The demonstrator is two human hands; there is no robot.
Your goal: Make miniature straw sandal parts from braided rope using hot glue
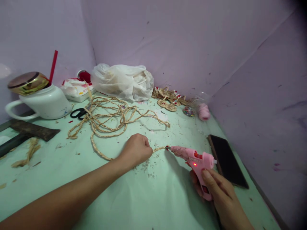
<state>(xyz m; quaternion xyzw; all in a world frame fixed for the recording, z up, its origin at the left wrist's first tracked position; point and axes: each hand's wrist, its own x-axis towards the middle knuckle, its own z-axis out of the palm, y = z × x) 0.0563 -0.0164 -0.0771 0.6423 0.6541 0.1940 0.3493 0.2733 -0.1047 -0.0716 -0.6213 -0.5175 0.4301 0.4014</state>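
My right hand (216,188) is wrapped round the handle of a pink glue gun (189,155), whose small red light is lit. The gun's nozzle points left and meets the tip of a braided straw cord (102,155). My left hand (137,148) is closed on that cord a short way from its end, resting low over the table. From there the cord runs left under my forearm and up into a loose tangle of loops. The fingertips of my left hand are hidden behind its knuckles.
On the green table (134,204) at left lie a hammer (35,129), black-handled scissors (80,113) and a white mug (48,102). Behind are a plastic bag (124,81) and woven straw pieces (168,100). A phone (227,161) and pink thread spool (203,111) stand right.
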